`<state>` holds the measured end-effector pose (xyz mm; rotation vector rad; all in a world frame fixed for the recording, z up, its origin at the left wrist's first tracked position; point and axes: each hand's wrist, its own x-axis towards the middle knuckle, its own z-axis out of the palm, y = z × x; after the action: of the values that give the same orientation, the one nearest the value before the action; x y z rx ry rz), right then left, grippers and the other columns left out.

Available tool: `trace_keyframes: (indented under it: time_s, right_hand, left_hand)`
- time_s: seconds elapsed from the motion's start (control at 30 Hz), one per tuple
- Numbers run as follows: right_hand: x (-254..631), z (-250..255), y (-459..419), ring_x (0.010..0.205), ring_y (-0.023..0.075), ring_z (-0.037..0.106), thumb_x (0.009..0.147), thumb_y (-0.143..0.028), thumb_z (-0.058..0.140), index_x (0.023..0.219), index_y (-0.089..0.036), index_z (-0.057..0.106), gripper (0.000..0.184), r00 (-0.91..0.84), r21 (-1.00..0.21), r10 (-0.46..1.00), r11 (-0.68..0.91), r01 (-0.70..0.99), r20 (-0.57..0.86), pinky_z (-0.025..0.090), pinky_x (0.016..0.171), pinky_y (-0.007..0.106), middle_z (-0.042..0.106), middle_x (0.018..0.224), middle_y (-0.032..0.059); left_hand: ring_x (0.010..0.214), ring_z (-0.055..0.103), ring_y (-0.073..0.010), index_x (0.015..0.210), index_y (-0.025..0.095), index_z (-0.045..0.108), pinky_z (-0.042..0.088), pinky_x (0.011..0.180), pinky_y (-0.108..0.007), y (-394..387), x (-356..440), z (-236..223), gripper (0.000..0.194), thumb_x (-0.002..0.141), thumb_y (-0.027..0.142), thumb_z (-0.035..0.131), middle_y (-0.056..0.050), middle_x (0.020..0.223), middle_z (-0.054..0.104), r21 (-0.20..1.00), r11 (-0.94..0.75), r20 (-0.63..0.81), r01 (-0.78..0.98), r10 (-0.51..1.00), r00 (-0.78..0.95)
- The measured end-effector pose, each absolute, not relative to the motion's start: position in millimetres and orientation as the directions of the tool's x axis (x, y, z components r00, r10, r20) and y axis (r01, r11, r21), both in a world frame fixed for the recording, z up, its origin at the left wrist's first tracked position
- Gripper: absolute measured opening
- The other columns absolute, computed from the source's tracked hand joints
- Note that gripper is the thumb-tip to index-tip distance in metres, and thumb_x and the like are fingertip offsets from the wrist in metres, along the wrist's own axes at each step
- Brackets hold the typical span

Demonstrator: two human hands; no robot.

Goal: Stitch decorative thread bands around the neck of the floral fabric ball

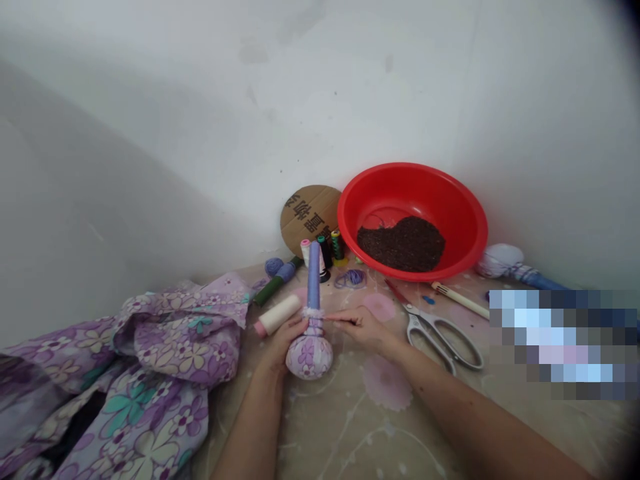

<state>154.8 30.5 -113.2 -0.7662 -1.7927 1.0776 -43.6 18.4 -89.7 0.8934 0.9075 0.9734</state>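
Observation:
A stick with a padded round head, like a massage hammer (pixel 309 357), stands in front of me, head down. Purple flowered cloth covers the head, its gathered neck bound with light cord around a blue-violet handle (pixel 313 277). My left hand (pixel 284 343) is closed around the neck and head from the left. On the other side, my right hand (pixel 363 328) has its index finger stretched out to the bound neck, the other fingers partly hidden. Just behind my left hand lies a white thread spool (pixel 279 315) with a pink end.
Flowered fabric (pixel 165 373) is heaped on the left. A red basin (pixel 413 267) holding dark grains stands at the back, beside a cardboard disc (pixel 310 210) and thread cones (pixel 325 250). Scissors (pixel 443 333) and a light-coloured stick (pixel 460 300) lie right; a white-headed hammer (pixel 503 260) lies beyond.

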Motion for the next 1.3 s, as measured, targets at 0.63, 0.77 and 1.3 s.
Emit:
trace_keyframes:
  time_s: [0.63,0.77,1.3]
  right_hand:
    - [161.7,-113.0,34.4,0.095,0.0249,0.067,0.083,-0.045,0.056,0.109,-0.018,0.068,0.039,-0.472,-0.898,0.817,0.427,0.108,0.332,0.052,0.087,0.041,0.069,0.107,0.0070]
    - [160.4,-111.4,32.6,0.096,0.0246,0.067,0.082,-0.047,0.056,0.109,-0.020,0.068,0.040,-0.470,-0.895,0.815,0.434,0.104,0.340,0.052,0.088,0.040,0.068,0.109,0.0064]
    - [160.1,-109.3,29.6,0.093,0.0241,0.068,0.083,-0.046,0.056,0.108,-0.022,0.068,0.037,-0.457,-0.884,0.816,0.452,0.122,0.354,0.053,0.086,0.039,0.069,0.106,0.0046]
  left_hand:
    - [0.059,0.066,-0.0175,0.079,0.008,0.067,0.051,0.058,-0.026,18.9,-45.2,-93.6,0.033,0.060,0.032,0.078,-0.010,0.064,0.069,0.890,0.346,-0.245,-0.297,0.912,0.328]
    - [0.059,0.066,-0.0170,0.078,0.007,0.067,0.051,0.059,-0.026,19.1,-46.8,-93.5,0.032,0.060,0.032,0.078,-0.010,0.064,0.069,0.887,0.356,-0.254,-0.294,0.908,0.334]
    - [0.059,0.065,-0.0169,0.081,0.007,0.067,0.050,0.059,-0.027,18.7,-47.2,-96.7,0.031,0.065,0.032,0.075,-0.011,0.067,0.069,0.899,0.326,-0.223,-0.291,0.916,0.335]
